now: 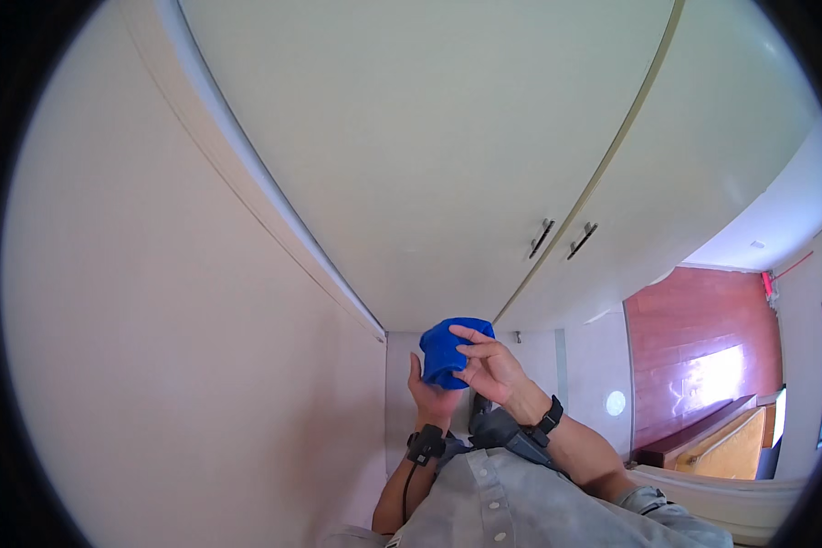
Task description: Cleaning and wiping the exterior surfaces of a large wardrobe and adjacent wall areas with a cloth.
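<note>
A bright blue bundle (443,352), soft-looking and folded or rolled, is held up in front of my body. Whether it is cloth or plastic I cannot make out. From the right, my right hand (491,365) grips it, with fingers across its upper face and the thumb lower down. My left hand (432,395) supports it from below and the left side, thumb raised along its edge and the other fingers mostly hidden behind it. Each wrist wears a black strap, and a cable runs down the left forearm.
Tall pale cabinet doors (411,164) stand right in front, with two dark metal handles (542,239) beside their seam. A plain wall (183,365) closes off the left. At the right, reddish flooring (703,320) leads past a yellow-topped wooden piece (726,447) lying low.
</note>
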{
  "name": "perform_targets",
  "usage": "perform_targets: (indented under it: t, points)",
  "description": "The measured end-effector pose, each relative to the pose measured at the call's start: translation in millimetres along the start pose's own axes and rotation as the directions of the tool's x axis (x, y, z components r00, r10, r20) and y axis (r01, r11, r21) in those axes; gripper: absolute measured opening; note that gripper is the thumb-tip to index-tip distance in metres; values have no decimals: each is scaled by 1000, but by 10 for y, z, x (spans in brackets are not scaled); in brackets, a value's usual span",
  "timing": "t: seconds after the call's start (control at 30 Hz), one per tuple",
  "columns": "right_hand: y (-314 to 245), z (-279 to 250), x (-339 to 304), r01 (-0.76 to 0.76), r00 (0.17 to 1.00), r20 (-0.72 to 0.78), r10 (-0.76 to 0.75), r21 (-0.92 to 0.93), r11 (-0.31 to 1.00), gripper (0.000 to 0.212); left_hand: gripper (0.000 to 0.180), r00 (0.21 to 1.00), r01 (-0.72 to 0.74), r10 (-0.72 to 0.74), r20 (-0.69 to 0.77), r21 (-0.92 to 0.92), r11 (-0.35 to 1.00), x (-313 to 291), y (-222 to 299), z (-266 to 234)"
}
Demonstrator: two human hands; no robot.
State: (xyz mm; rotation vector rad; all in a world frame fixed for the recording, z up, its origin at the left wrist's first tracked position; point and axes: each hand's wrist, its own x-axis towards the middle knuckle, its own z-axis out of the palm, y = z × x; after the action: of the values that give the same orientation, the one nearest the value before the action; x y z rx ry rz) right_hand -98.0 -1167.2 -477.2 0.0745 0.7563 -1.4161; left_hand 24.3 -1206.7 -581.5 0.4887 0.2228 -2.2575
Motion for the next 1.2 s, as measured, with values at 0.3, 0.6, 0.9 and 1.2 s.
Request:
perform_targets:
  t: [0.3, 0.6, 0.9, 1.2]
  points:
    - [-490, -516, 52, 75, 971, -121, -206, -663, 745, 38, 58, 1000, 10, -11, 3, 62, 998, 333, -50, 58]
    - [-852, -973, 167, -58, 825, 241, -511, -863, -502, 41, 55, 960, -242, 279, 22, 565, 789, 632, -133, 772]
    - [-557, -959, 554, 480, 861, 292, -416, -202, 854, 75, 38, 633, -597, 4, 774, 492, -634, 307, -782, 1586]
    - [-1470, 69, 116, 408, 860, 133, -493, 401, 820, 70, 40, 258, -851, -180, 949, 135, -507, 156, -895, 2338]
